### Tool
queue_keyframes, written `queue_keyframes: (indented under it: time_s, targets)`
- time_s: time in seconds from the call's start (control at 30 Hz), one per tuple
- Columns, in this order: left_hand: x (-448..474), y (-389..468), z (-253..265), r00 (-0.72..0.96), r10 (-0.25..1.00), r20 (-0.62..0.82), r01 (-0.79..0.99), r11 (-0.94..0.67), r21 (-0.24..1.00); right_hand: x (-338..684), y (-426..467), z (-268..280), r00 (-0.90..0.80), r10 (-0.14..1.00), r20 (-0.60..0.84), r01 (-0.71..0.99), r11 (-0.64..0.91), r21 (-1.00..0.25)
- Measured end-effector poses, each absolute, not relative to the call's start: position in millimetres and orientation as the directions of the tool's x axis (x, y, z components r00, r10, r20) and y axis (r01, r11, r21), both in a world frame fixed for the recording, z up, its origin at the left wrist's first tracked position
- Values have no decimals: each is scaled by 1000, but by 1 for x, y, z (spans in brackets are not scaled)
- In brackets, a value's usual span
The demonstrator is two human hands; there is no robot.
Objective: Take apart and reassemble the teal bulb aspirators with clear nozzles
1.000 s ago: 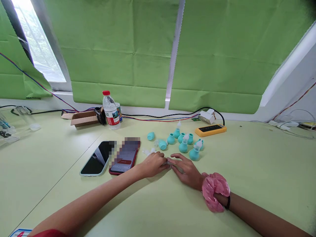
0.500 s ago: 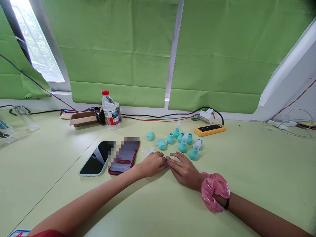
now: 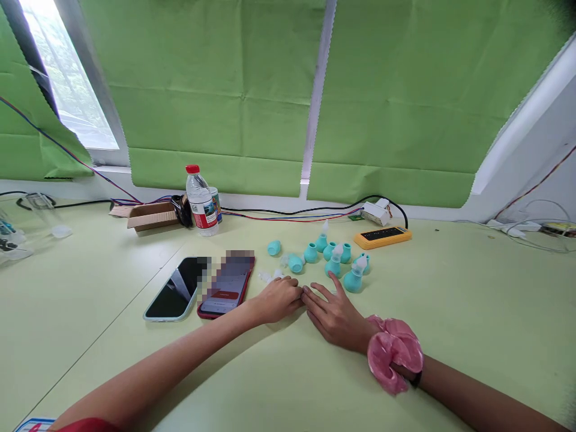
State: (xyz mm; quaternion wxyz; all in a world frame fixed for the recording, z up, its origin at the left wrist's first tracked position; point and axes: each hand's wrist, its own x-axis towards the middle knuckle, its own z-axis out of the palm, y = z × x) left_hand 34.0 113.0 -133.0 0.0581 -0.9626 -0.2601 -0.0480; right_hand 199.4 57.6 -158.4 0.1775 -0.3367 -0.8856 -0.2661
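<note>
My left hand [image 3: 279, 299] is closed, its fingers curled down near the table. Whatever they hold, if anything, is hidden. My right hand [image 3: 335, 313], a pink scrunchie [image 3: 391, 351] on its wrist, has its fingers stretched and spread, with fingertips meeting those of the left hand. Just beyond the hands stand several turquoise squeeze bulbs; one bulb with a clear nozzle [image 3: 353, 279] is nearest the right hand. A turquoise bulb [image 3: 295, 263] lies tipped on its side, another bulb [image 3: 273, 248] behind it. Small clear plastic pieces [image 3: 270, 276] lie beyond the left hand.
Two phones, one pale-cased [image 3: 173, 294] and one red-cased [image 3: 227, 294], lie left of the hands. Toward the back are a red-capped water bottle [image 3: 203, 207], an open cardboard box [image 3: 155, 217] and a yellow device [image 3: 382, 237]. Cables run along the wall.
My right hand has turned slightly, its upper finger lifting and spreading toward the bulbs; the wrist has shifted a little down. The left hand has barely moved.
</note>
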Motion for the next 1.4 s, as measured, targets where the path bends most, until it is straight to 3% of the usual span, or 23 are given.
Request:
queue_keyframes:
  time_s: [0.17,0.47,0.6,0.83,1.2,1.4]
  targets:
    - [34,113,-133,863,488,130,501,-861,-93,199,57,-158,-697,515,499,697,652,299]
    - [33,116,-139,864,479,155,494,-866,-78,205,66,-165,-501,598,626,739,672,-50]
    - [33,117,-141,860,485,156,499,-865,-62,207,68,-168,-464,623,630,735,668,-119]
    - [33,116,-140,862,480,163,494,-867,-58,207,69,-169,-470,612,636,734,671,-104]
    - [33,117,-141,861,480,167,497,-865,-71,203,62,-162,-537,551,639,782,608,133]
    - [32,114,-137,859,488,157,501,-864,-53,202,61,-162,-529,559,639,796,587,147]
